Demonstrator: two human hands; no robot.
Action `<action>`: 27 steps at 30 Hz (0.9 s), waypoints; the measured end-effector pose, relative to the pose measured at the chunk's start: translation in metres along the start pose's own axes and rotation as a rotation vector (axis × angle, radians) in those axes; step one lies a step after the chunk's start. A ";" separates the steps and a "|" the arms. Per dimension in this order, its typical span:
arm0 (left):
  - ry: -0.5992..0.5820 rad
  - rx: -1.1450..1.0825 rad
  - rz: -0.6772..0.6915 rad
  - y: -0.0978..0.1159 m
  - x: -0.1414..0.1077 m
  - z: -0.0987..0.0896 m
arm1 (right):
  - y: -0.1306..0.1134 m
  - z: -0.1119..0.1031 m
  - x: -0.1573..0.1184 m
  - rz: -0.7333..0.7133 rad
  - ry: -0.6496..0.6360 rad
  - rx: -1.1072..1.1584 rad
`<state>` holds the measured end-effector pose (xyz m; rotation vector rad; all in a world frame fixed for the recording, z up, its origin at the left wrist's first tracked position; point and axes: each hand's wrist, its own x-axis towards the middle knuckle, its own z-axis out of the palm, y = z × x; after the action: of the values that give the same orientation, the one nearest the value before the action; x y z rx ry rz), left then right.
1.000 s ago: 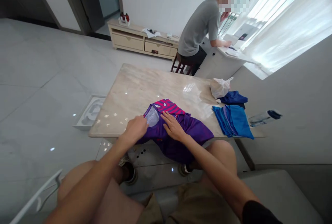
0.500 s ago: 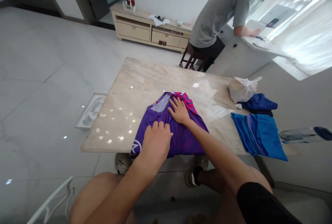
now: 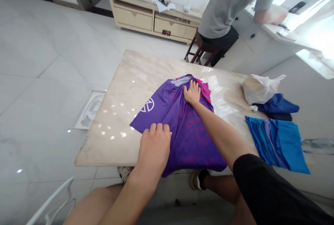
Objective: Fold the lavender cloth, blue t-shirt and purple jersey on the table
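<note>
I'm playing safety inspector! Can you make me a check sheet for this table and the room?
Table: shiny, with light spots
Shirt: purple, creased, hanging over the near edge
Clutter: bag and blue cloths on the right
Hands: left hand curled at the shirt, grip hidden; right hand flat on it
Cables: white cord at the cabinet
Surroundings: person on a stool
</note>
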<state>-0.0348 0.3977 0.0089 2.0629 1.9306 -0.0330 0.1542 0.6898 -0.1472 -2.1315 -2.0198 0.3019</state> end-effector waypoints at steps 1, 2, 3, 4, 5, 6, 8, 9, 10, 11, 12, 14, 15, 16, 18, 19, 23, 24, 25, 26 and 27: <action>0.015 0.004 0.010 0.000 0.000 0.000 | 0.001 0.000 -0.004 0.000 0.005 0.003; 0.033 0.007 0.023 -0.001 0.000 0.000 | 0.002 0.000 -0.010 0.002 0.010 0.005; 0.051 0.008 0.037 -0.001 0.001 0.001 | 0.003 -0.001 -0.017 0.004 0.013 0.006; 0.069 0.007 0.051 -0.002 0.003 0.002 | 0.005 -0.001 -0.024 0.008 0.015 0.007; 0.083 0.001 0.064 -0.005 0.007 0.004 | 0.008 -0.002 -0.033 0.012 0.016 0.007; 0.091 -0.012 0.081 -0.008 0.013 0.007 | 0.010 -0.003 -0.042 0.018 0.019 0.008; 0.087 -0.050 0.120 -0.018 0.029 0.017 | 0.017 -0.005 -0.064 0.040 0.031 0.010; 0.087 -0.068 0.141 -0.024 0.039 0.023 | 0.020 -0.005 -0.077 0.055 0.038 0.011; 0.113 -0.073 0.146 -0.028 0.049 0.031 | 0.023 -0.006 -0.092 0.071 0.046 0.014; 0.163 -0.074 0.141 -0.032 0.058 0.041 | 0.026 -0.007 -0.108 0.086 0.053 0.016; 0.225 -0.080 0.126 -0.035 0.065 0.052 | 0.029 -0.007 -0.126 0.095 0.062 0.021; 0.340 -0.095 0.021 -0.038 0.071 0.076 | 0.034 -0.006 -0.164 0.089 0.078 0.033; 0.365 -0.098 -0.061 -0.040 0.070 0.088 | 0.037 -0.006 -0.183 0.070 0.085 0.041; 0.353 -0.093 -0.121 -0.042 0.067 0.099 | 0.039 -0.005 -0.201 0.040 0.088 0.047; 0.315 -0.049 -0.150 -0.049 0.057 0.116 | 0.048 -0.004 -0.230 -0.051 0.080 0.056; 0.296 -0.025 -0.146 -0.054 0.052 0.121 | 0.055 -0.005 -0.240 -0.110 0.069 0.061; 0.245 0.026 -0.169 -0.074 0.034 0.124 | 0.108 -0.022 -0.244 -0.267 0.013 0.101; 0.241 0.026 -0.195 -0.077 0.031 0.122 | 0.127 -0.029 -0.238 -0.207 0.012 0.117; 0.239 0.024 -0.220 -0.080 0.028 0.121 | 0.145 -0.036 -0.230 -0.089 0.023 0.132; 0.239 0.020 -0.243 -0.081 0.026 0.119 | 0.163 -0.044 -0.222 0.068 0.061 0.142; 0.238 0.015 -0.263 -0.082 0.025 0.118 | 0.179 -0.051 -0.215 0.166 0.088 0.137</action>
<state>-0.0893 0.3963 -0.1263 1.8792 2.3409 0.1448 0.3289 0.4655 -0.1434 -2.1897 -1.7264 0.3533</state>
